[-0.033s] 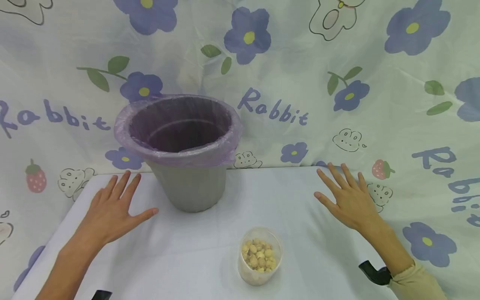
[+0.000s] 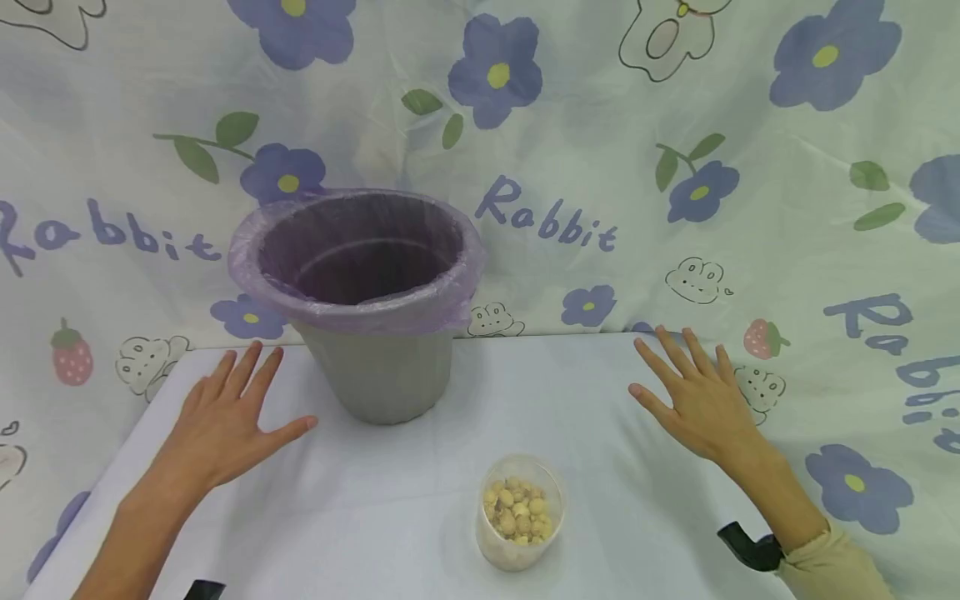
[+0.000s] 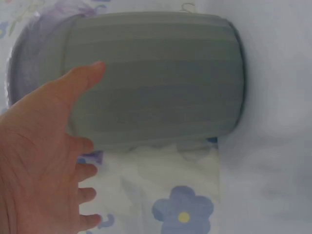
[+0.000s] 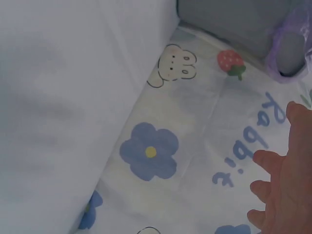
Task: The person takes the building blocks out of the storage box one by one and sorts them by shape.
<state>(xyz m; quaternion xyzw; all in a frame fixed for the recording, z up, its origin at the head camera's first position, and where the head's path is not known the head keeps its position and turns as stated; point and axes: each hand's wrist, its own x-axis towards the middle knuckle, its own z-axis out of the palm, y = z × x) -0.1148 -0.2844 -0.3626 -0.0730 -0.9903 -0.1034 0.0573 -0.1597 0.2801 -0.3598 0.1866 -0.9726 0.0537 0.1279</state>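
Observation:
A grey bin (image 2: 386, 375) lined with a thin purple plastic bag (image 2: 457, 304) stands upright on the white table, its mouth facing up. To its left, my left hand (image 2: 225, 425) holds nothing, fingers straight and thumb spread toward the bin. The left wrist view shows the bin's ribbed side (image 3: 161, 78) beyond that thumb. Over the table's right side, my right hand (image 2: 701, 404) has its fingers spread and holds nothing. Between the hands, nearer to me, a clear plastic cup (image 2: 498, 550) contains many small, roundish, pale yellow pieces (image 2: 517, 508).
The white table (image 2: 360, 533) ends at the back against a hanging cloth (image 2: 390, 150) printed with blue flowers, rabbits and lettering. That cloth also borders the left and right sides. A black strap end (image 2: 750, 547) sticks out by the right wrist.

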